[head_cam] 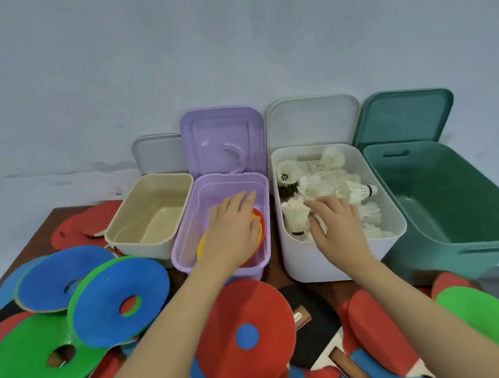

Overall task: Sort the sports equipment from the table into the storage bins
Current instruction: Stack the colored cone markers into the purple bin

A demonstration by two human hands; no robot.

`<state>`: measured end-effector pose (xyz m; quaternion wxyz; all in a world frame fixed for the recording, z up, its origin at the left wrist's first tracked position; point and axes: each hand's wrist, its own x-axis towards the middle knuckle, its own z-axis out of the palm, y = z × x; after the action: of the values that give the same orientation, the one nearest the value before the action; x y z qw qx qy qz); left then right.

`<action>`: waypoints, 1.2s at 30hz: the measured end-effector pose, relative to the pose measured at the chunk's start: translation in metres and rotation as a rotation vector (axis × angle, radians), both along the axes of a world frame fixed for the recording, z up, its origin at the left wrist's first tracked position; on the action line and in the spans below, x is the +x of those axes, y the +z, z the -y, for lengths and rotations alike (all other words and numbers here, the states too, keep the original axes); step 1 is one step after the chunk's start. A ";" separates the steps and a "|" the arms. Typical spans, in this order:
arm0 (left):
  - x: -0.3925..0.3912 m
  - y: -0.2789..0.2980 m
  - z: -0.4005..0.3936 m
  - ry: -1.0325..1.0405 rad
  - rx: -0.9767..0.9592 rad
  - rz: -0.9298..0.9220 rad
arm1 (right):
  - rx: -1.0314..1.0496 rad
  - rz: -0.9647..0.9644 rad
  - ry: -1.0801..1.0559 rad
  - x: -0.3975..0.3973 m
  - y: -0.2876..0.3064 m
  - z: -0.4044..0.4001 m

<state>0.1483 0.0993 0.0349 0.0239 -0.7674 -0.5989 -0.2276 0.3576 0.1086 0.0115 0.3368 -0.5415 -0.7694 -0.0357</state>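
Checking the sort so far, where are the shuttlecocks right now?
In the head view, the shuttlecocks fill the white bin, right of centre between the purple bin and green bin.

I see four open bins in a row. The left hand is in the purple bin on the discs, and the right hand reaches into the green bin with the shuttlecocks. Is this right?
Not quite. The head view shows the right hand in the white bin, which holds the shuttlecocks; the green bin looks empty. The rest holds: left hand in the purple bin on the discs.
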 end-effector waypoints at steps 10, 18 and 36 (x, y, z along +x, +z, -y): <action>0.174 -0.044 0.081 -0.125 -0.034 0.054 | -0.083 -0.040 -0.092 0.165 -0.041 0.085; 0.287 -0.093 0.113 -0.057 -0.427 -0.032 | -0.403 0.076 -0.351 0.282 -0.090 0.134; 0.266 -0.136 0.117 0.042 -0.330 0.398 | -0.485 -0.395 -0.370 0.292 -0.126 0.142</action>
<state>0.4147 -0.0173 -0.1011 -0.2154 -0.6883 -0.6367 -0.2729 0.6493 -0.0331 -0.1141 0.3285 -0.7323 -0.5644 0.1930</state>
